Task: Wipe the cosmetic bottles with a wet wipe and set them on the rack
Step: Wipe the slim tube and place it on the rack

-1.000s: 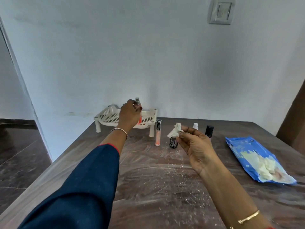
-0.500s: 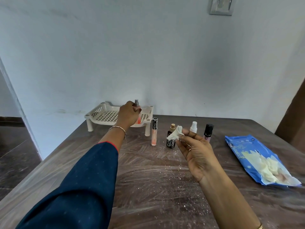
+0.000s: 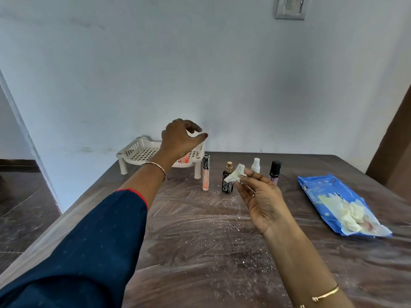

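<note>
A white slotted rack (image 3: 138,152) stands at the table's far left by the wall. An orange bottle (image 3: 184,159) rests on it, mostly hidden behind my left hand (image 3: 180,138), which hovers just above with fingers apart and nothing in it. To the right of the rack stand a tall peach tube (image 3: 205,173), a black bottle with a gold cap (image 3: 227,181), a white spray bottle (image 3: 255,166) and a black-capped pink bottle (image 3: 275,171). My right hand (image 3: 260,196) pinches a crumpled white wet wipe (image 3: 235,176) in front of the black bottle.
A blue wet-wipe pack (image 3: 338,203), torn open with wipes showing, lies at the right. The brown table (image 3: 200,241) carries white specks and smear marks. The table's left edge drops to a dark floor. A wall runs close behind the rack.
My left hand has let go of the orange bottle on the rack and lifted, fingers spreading. My right hand keeps the wipe and has barely moved.
</note>
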Available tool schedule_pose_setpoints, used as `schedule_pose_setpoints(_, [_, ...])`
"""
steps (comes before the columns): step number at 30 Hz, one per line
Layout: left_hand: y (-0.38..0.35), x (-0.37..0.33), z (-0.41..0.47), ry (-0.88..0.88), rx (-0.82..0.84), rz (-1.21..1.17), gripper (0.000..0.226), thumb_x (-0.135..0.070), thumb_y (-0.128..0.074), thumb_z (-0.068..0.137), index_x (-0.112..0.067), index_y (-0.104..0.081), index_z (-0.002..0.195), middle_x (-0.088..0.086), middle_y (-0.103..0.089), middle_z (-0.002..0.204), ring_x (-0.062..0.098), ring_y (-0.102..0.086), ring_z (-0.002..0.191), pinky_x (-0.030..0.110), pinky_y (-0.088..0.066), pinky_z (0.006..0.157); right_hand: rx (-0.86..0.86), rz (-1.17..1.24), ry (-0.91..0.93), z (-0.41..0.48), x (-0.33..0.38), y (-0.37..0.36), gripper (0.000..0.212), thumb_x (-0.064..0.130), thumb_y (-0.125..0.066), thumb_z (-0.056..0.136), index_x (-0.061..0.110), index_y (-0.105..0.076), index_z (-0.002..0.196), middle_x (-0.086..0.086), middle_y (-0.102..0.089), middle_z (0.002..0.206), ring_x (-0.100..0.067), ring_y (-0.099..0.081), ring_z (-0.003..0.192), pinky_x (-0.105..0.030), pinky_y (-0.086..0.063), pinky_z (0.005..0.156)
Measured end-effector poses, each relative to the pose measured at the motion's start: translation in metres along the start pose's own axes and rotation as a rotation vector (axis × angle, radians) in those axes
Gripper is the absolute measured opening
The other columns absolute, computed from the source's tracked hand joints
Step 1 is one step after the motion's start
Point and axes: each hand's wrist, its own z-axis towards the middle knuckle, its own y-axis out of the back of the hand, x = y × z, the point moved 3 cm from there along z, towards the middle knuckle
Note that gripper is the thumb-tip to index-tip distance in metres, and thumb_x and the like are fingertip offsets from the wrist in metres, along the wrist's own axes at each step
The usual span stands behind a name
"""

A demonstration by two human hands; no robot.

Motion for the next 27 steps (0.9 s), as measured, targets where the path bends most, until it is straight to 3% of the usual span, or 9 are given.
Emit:
schedule_pose_setpoints(4, [-0.013,-0.011,-0.006,0.128,0.305,-0.029,0.035,-0.037,-0.075,0.078,-0.015,-0.071,0.105,0.001,-0.068,0.104,0.014,-0.059,0.098,0.024,-0.042,0.083,0.001,-0.009,-0.01,-0.001,-0.004,0.001,0.016,-0.011,-0.059,0.083,0.003,-0.066,0.088,-0.01,-0.071,0.086,-0.016,-0.068,0.074,-0.02,-0.058,0.064])
schedule_pose_setpoints(7, [-0.02,-0.01,-0.012,0.155,0.37,0.056,0.03,-0.035,-0.074,0.079,-0.014,-0.073,0.099,0.004,-0.071,0.104,0.02,-0.062,0.102,0.025,-0.044,0.082,-0.003,-0.002,-0.022,-0.001,-0.007,0.003,0.015,-0.01,-0.06,0.083,0.003,-0.066,0.089,-0.01,-0.071,0.085,-0.017,-0.066,0.075,-0.02,-0.058,0.064])
schedule_pose_setpoints(18, [-0.029,-0.001,-0.014,0.11,0.322,0.159,0.022,-0.04,-0.073,0.077,-0.02,-0.076,0.086,0.001,-0.073,0.094,0.015,-0.061,0.087,0.025,-0.046,0.075,-0.022,0.015,-0.038,0.001,-0.012,0.01,0.014,-0.009,-0.06,0.083,0.002,-0.066,0.09,-0.014,-0.07,0.092,-0.019,-0.066,0.079,-0.023,-0.057,0.066])
schedule_pose_setpoints(22, [-0.029,-0.002,-0.014,0.106,0.318,0.154,0.024,-0.04,-0.074,0.077,-0.019,-0.076,0.087,0.001,-0.073,0.092,0.016,-0.063,0.089,0.028,-0.049,0.076,-0.038,0.01,-0.032,0.001,-0.009,0.009,0.019,-0.014,-0.056,0.083,0.002,-0.066,0.085,-0.01,-0.072,0.083,-0.016,-0.068,0.069,-0.021,-0.059,0.061])
schedule_pose_setpoints(27, [-0.015,-0.013,-0.023,0.123,0.346,0.06,0.028,-0.038,-0.077,0.075,-0.012,-0.076,0.084,0.001,-0.066,0.073,0.011,-0.056,0.073,0.023,-0.041,0.063,-0.036,0.022,-0.006,-0.005,-0.002,0.01,0.016,-0.007,-0.054,0.087,0.001,-0.067,0.081,-0.01,-0.074,0.082,-0.018,-0.069,0.075,-0.025,-0.057,0.07])
